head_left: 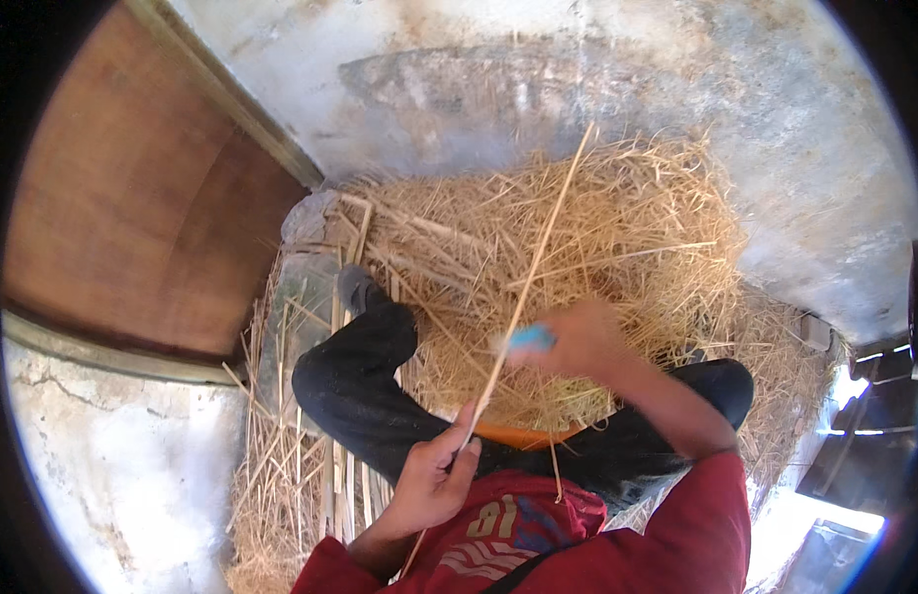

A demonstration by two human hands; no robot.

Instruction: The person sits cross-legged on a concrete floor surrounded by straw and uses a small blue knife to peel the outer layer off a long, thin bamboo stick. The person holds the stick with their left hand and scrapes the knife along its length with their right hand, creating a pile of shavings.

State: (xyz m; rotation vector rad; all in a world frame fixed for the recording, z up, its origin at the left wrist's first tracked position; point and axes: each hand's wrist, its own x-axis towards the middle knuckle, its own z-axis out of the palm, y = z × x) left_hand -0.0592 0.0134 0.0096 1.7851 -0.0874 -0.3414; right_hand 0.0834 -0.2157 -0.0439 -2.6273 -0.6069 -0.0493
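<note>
A long, thin, pale strip (546,238), bamboo by its look, slants from my lap up toward the far wall. My left hand (431,483) pinches it low down, above my shirt, with the thumb along one side. Halfway up the strip, my right hand (587,340) is closed around a small blue tool (531,339). Motion smears this hand, and the tool's kind and working end are too blurred to make out. The tool is against or very close to the strip; I cannot tell which.
Loose straw-coloured shavings (637,228) heap between my bent legs and the stained wall (498,89). More long strips (342,485) lie by my left leg. A brown door panel (142,198) stands at the left. Something orange (523,436) lies in front of my lap.
</note>
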